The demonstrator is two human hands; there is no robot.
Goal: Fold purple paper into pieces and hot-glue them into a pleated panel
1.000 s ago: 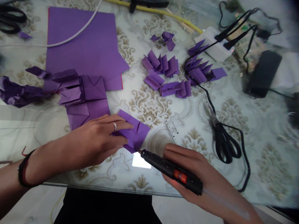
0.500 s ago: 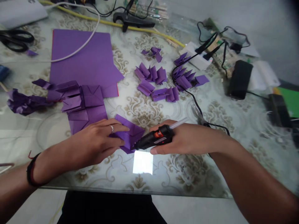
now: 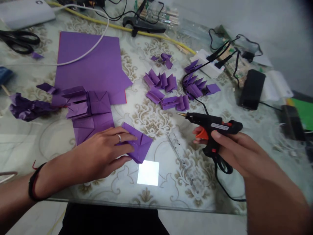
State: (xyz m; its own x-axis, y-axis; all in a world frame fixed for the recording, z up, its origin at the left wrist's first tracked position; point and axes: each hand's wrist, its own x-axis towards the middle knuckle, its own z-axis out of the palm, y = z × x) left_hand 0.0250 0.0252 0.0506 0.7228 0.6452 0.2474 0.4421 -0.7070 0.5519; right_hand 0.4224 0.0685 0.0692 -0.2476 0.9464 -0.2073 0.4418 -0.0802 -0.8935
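Note:
My right hand [image 3: 234, 150] is closed around the handle of a black hot glue gun [image 3: 207, 122]. The gun's metal nozzle points left, raised away from the paper, and its orange trigger shows beside my fingers. A folded purple paper piece [image 3: 143, 143] lies on the table under my left hand [image 3: 105, 151]. The fingers of that hand reach across the paper with the thumb at its near edge, holding it. Left of it sits a group of joined purple folded papers [image 3: 99, 102], partly behind my left hand.
Several small purple folded pieces [image 3: 168, 101] lie mid-table. Purple sheets [image 3: 90, 52], crumpled paper [image 3: 24, 107] and black scissors [image 3: 19, 40] are on the left. A clear ruler [image 3: 181, 153], a power strip [image 3: 207, 62], a black adapter [image 3: 253, 89] and cables lie to the right.
My right hand has drawn the glue gun away from the paper's right edge, rightward and up, turning the nozzle upper left. My left hand stays on the paper.

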